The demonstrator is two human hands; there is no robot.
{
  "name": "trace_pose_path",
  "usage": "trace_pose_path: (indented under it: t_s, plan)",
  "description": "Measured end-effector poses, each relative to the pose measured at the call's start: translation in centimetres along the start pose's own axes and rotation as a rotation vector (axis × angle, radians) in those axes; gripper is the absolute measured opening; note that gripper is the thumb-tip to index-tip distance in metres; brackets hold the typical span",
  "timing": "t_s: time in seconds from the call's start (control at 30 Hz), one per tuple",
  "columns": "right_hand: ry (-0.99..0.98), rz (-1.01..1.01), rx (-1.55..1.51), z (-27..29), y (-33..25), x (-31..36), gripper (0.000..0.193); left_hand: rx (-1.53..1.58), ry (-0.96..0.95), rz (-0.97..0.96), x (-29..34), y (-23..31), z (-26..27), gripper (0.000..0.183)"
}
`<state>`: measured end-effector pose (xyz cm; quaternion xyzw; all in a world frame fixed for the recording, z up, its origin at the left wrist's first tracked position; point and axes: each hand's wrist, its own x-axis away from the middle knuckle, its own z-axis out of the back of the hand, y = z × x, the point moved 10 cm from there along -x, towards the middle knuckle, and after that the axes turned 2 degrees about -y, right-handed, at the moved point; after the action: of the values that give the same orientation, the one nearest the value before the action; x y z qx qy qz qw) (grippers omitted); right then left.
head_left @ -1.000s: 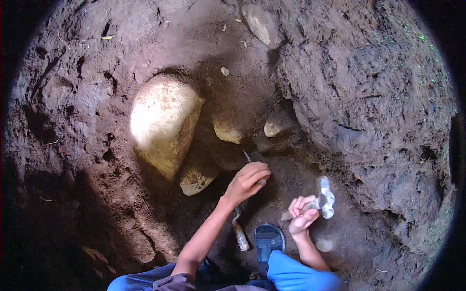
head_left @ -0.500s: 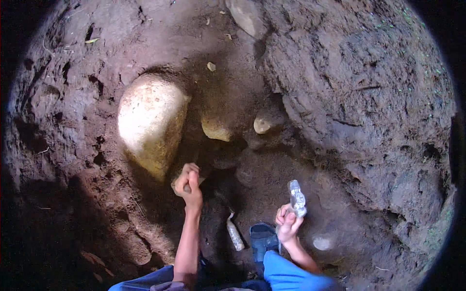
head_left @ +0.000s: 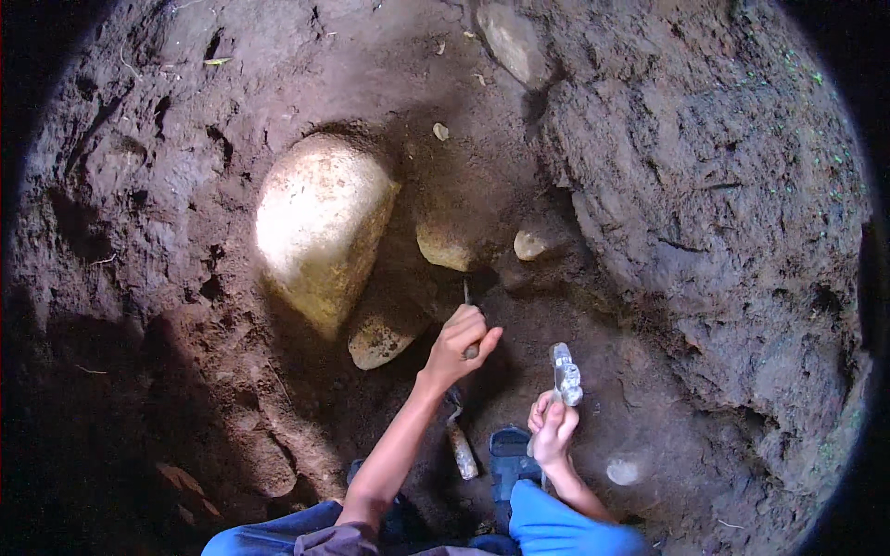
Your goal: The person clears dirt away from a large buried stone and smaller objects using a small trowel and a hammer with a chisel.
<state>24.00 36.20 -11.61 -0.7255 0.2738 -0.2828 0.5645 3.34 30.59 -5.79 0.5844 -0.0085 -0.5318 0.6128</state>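
My left hand point(head_left: 457, 344) is closed around a chisel point(head_left: 467, 294), whose slim end points away from me toward the soil just below a half-buried yellowish stone point(head_left: 443, 248). Its butt end shows beside my thumb. To the right, my right hand point(head_left: 553, 424) grips a hammer point(head_left: 566, 374) by the handle, the head raised above the fist. Between my feet and left wrist lies a trowel point(head_left: 461, 445) with a worn handle; its blade is in shadow. Left of my left hand, a rounded stone point(head_left: 380, 342) sticks out of the dirt.
A large pale boulder point(head_left: 324, 222) stands at left, brightly lit. A smaller stone point(head_left: 529, 245) sits in the soil at centre right. Rough earth walls rise on both sides, and a long rock point(head_left: 513, 42) lies at the far end. My shoe point(head_left: 509, 454) is beside the trowel.
My left hand has moved right with the chisel, away from the rounded stone to below the yellowish one. My right hand and the hammer stay nearly in place. The view has shifted slightly left.
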Motion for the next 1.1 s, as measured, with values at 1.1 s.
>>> trace_pose_path:
  t_s: [1.1]
  plan:
    - [-0.252, 0.576, 0.803, -2.7, -8.7, -1.8, 0.032, 0.033, 0.114, 0.177, -3.6, -1.9, -0.4, 0.035]
